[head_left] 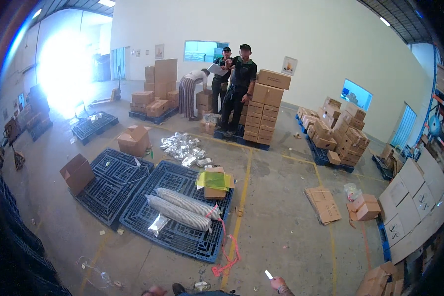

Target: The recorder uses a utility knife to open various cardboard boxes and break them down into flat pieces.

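Note:
My right hand grips a slim white object, perhaps a cutter or marker, at the bottom edge. My left hand shows blurred at the lower edge, its fingers unclear. Ahead of me lies a blue plastic pallet bearing two long sleeves of stacked cups, a silver pouch and a box with yellow-green sheeting. Pink strap trails from it onto the floor.
A second pallet holds open boxes. Silver pouches lie piled beyond. Three people are among stacked cartons by the wall. Flattened cardboard lies at right, near white cartons. More loaded pallets line the back.

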A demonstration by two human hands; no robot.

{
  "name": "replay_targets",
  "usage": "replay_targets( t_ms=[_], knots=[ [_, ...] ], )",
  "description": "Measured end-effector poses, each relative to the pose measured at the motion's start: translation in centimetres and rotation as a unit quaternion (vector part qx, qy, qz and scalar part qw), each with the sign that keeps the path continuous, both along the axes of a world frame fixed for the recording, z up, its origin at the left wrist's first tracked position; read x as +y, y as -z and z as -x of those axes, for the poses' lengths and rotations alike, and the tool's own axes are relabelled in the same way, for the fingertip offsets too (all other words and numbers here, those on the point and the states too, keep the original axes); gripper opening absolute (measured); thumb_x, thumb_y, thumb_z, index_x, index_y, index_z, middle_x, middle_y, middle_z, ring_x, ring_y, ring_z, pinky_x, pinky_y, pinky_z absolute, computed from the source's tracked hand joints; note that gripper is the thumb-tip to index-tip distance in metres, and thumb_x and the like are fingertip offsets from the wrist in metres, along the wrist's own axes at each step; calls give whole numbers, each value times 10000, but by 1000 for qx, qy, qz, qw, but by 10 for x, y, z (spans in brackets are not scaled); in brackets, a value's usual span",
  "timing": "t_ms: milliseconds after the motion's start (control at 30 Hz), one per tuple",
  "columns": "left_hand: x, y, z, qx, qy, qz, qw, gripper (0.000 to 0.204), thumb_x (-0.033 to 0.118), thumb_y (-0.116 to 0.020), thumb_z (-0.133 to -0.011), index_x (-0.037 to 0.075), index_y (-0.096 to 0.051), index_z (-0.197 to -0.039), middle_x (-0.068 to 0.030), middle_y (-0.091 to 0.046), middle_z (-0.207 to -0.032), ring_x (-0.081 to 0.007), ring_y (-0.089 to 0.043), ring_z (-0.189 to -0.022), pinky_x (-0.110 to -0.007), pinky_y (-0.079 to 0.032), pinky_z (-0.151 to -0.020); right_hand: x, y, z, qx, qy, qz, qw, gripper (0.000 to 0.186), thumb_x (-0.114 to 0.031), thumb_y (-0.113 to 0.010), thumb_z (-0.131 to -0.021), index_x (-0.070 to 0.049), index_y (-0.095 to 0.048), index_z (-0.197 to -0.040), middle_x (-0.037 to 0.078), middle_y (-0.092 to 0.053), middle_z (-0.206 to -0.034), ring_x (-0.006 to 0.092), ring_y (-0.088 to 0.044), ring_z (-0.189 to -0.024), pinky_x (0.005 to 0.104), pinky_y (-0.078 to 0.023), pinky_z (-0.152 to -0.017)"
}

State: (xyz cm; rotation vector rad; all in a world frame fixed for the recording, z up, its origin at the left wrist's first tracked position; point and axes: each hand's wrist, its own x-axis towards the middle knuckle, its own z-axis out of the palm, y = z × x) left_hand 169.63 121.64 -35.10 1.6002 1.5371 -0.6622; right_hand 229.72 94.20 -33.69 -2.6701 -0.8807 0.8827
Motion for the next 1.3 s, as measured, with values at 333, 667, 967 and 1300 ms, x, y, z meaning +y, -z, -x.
replay_targets(
  t_ms=[333,667,967,1300],
  knots=[
    [-104,-68,-19,-51,-33,62,996,573,577,-500,-877,82,-725,-1054,-145,-712,-1015,-284,-662,-963,-415,-505,-892,61,-58,17,-1,-142,3,990,372,-403,-528,-894,-87,-696,-997,192,-688,-946,387,-657,-916,461,-525,-812],
    [-26,-98,-90,-237,-197,-84,948,402,433,-637,-865,55,-724,-972,-124,-722,-885,-208,-678,-804,-368,-540,-743,57,-56,43,2,-180,45,983,431,-434,-500,-881,-77,-682,-1039,202,-687,-983,391,-657,-935,495,-514,-820],
    [-49,-72,-71,-151,21,-41,987,473,555,-562,-865,115,-722,-928,-93,-705,-880,-277,-661,-844,-397,-524,-795,34,-58,37,-12,-164,-9,986,432,-387,-469,-885,-35,-699,-985,219,-683,-988,384,-655,-964,472,-515,-853],
    [-69,-52,-54,-145,10,-63,987,490,557,-522,-889,116,-734,-902,-154,-711,-930,-358,-666,-925,-457,-518,-830,57,-78,45,-3,-70,63,996,391,-389,-526,-855,-70,-705,-992,223,-678,-1004,379,-647,-985,485,-512,-856]
  ],
)
